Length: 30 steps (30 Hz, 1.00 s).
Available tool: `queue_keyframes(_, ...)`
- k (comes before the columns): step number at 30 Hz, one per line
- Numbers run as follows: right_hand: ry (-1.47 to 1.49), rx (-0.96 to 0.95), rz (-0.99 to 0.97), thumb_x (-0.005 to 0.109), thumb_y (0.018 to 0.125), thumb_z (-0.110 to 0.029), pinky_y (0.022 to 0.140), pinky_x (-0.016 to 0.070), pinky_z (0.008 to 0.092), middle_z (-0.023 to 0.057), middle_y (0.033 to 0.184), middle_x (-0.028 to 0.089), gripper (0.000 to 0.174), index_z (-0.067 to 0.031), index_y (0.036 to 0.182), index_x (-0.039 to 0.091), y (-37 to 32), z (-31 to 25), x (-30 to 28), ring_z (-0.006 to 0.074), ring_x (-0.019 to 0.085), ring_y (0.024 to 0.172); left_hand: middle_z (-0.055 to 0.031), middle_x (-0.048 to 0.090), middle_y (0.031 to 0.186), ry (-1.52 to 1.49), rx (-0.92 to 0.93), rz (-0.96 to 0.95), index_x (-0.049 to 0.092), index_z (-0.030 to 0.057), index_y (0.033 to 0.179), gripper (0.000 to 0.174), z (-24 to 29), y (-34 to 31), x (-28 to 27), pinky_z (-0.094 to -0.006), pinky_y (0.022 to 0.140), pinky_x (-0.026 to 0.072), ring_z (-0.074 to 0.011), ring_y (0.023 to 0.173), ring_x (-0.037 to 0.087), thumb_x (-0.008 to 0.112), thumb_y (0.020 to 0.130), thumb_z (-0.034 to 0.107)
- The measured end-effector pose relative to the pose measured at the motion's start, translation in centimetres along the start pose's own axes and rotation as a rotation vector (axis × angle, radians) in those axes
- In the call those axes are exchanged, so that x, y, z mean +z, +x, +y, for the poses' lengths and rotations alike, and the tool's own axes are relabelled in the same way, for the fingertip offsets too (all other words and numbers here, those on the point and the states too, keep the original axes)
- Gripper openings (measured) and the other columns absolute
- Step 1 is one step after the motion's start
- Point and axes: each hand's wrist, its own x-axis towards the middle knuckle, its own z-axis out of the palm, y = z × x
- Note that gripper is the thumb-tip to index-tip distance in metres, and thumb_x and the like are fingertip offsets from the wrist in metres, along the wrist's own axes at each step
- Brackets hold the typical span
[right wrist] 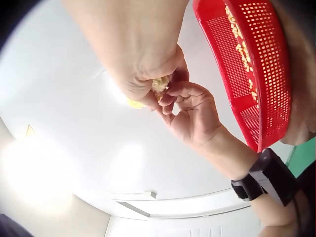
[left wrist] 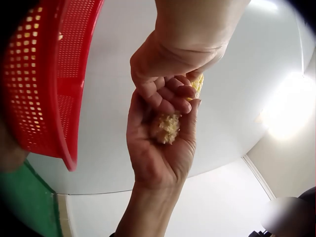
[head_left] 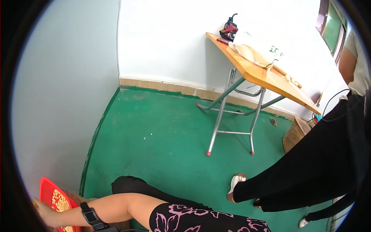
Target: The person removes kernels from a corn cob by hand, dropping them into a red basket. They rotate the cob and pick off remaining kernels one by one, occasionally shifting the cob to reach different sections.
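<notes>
My two hands meet on a corn cob (left wrist: pixel 169 129), held up beside a red basket. In the left wrist view, my right hand (left wrist: pixel 160 160) cups the cob from below, its pale bare end showing in the palm. My left hand (left wrist: pixel 170 57) bends over from above with curled fingers on the cob, and yellow kernels show past it. In the right wrist view, my right hand (right wrist: pixel 148 69) grips the cob (right wrist: pixel 160 84), while my left hand (right wrist: pixel 197 116) has fingertips and thumb at its end. The red basket (right wrist: pixel 274 84) holds loose kernels (right wrist: pixel 242 52).
In the head view the red basket (head_left: pixel 46 189) sits low left against a grey wall (head_left: pixel 65 96). A folding table (head_left: pixel 266 79) bears a bag and a rolling pin (head_left: pixel 284 72). A standing person in black trousers (head_left: pixel 305 162) is at right, near a wooden stump (head_left: pixel 295 133).
</notes>
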Motion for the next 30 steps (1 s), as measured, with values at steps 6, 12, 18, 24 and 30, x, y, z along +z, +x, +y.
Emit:
queue_keyframes(6,-0.251,-0.061,0.062,0.042,0.085,-0.002,0.075,0.0399,0.0362,0.0193,0.089,0.052,0.026,-0.0005,0.110,0.037,-1.7,-2.3,0.8,0.0245,0.051,0.086,-0.0166,0.049,0.107,0.401,0.295,-0.013,0.039,-0.0063,0.119,0.042,-1.3,-3.5,5.1,-0.0359,0.079,0.0448,-0.0221,0.091,0.052,0.051,0.086,0.017)
queue_keyframes(12,0.141,-0.032,0.016,0.040,0.090,-0.013,0.084,0.0397,0.0337,0.0148,0.101,0.056,0.025,-0.0003,0.112,0.041,-1.8,-1.9,2.2,0.0209,0.052,0.094,-0.0168,0.049,0.107,0.648,0.478,-0.055,0.039,-0.0065,0.119,0.042,-1.5,-5.4,6.4,-0.0361,0.079,0.0448,-0.0223,0.091,0.052,0.050,0.086,0.016)
queue_keyframes(18,0.149,-0.082,0.050,0.036,0.091,-0.010,0.082,0.0405,0.0332,0.0159,0.099,0.056,0.022,0.0011,0.109,0.041,-2.7,-4.1,3.0,0.0207,0.052,0.092,-0.0170,0.049,0.107,0.757,0.555,-0.047,0.038,-0.0067,0.119,0.042,-1.4,-6.3,6.5,-0.0362,0.079,0.0449,-0.0225,0.091,0.052,0.050,0.086,0.015)
queue_keyframes(24,-0.307,-0.082,-0.029,0.032,0.090,-0.005,0.081,0.0401,0.0330,0.0206,0.098,0.054,0.020,0.0037,0.107,0.039,-2.6,-5.6,1.0,0.0261,0.052,0.092,-0.0172,0.049,0.107,0.818,0.599,-0.046,0.038,-0.0069,0.120,0.041,-1.3,-6.7,6.5,-0.0364,0.079,0.0449,-0.0226,0.091,0.052,0.050,0.086,0.014)
queue_keyframes(30,-0.228,-0.075,0.010,0.037,0.085,-0.001,0.084,0.0386,0.0342,0.0241,0.100,0.051,0.035,0.0027,0.119,0.034,-1.9,-3.6,0.8,0.0311,0.050,0.098,-0.0175,0.049,0.107,0.853,0.637,-0.039,0.038,-0.0070,0.120,0.041,-1.3,-6.8,6.6,-0.0365,0.079,0.0450,-0.0228,0.090,0.052,0.050,0.086,0.013)
